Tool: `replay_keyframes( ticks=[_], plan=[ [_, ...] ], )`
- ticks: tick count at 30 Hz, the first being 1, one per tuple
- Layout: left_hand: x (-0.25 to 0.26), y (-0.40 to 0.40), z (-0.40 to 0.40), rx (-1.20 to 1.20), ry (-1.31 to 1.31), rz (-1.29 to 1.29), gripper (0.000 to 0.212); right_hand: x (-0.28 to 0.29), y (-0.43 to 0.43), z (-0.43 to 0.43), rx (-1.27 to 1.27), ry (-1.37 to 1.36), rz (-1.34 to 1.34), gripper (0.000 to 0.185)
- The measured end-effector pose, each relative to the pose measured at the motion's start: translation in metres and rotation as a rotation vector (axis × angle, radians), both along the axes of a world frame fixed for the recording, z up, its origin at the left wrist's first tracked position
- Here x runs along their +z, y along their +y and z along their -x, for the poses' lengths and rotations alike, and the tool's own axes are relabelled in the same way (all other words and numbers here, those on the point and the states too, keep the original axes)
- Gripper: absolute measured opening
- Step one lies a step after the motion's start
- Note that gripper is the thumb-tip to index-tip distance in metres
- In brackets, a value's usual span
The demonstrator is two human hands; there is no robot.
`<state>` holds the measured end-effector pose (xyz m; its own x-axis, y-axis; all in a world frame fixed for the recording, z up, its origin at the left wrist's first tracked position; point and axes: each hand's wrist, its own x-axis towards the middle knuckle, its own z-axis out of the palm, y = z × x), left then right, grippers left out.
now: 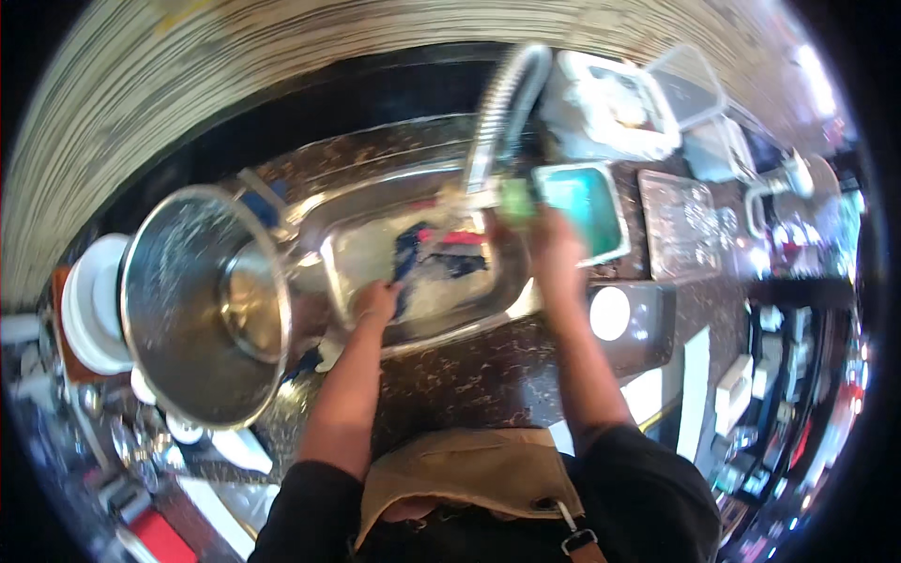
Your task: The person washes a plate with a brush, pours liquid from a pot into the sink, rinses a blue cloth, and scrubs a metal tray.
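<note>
In the steel sink basin (338, 184), my left hand (376, 302) is closed around the near end of a long dark blue item (407, 257), whose exact kind I cannot tell. Beside it lie a pink-red strip (457, 238) and another dark piece (461, 265), on the pale basin floor. My right hand (559, 243), blurred by motion, is at the basin's right rim. Its fingers appear closed on a light green sponge (517, 199). Just right of this hand stands a white-rimmed container (619, 225) with a teal inside.
A large steel bowl (190, 302) leans at the left, by stacked white plates (95, 310). A coiled faucet hose (489, 134) arches over the basin. White tubs (612, 105) stand behind. A clear tray (676, 225) and a dark box with a round white top (609, 313) are at right.
</note>
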<state>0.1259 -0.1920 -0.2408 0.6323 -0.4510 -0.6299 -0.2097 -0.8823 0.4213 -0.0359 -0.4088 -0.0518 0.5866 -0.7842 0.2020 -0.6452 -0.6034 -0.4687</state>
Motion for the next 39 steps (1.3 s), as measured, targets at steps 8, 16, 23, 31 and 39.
replay_keyframes(
  ticks=[8,16,23,31,39],
  plan=[
    [-0.011,0.011,-0.013,0.172,-0.14,0.045,0.034,0.023,-0.009,0.026,0.072,-0.082,0.393,0.016],
    [-0.046,0.054,-0.016,0.152,0.129,0.068,0.027,-0.157,0.036,-0.065,0.587,0.493,0.218,0.04],
    [-0.076,0.061,-0.023,0.192,-0.337,0.221,0.018,-0.173,0.016,-0.061,0.763,0.644,0.246,0.042],
    [-0.043,0.045,-0.024,-0.136,-0.081,-0.43,0.022,-0.195,0.092,-0.091,0.966,0.582,-0.017,0.043],
    [-0.048,0.049,-0.029,-0.191,-0.088,-0.397,0.025,-0.186,0.112,-0.109,0.79,0.442,-0.108,0.033]
  ],
)
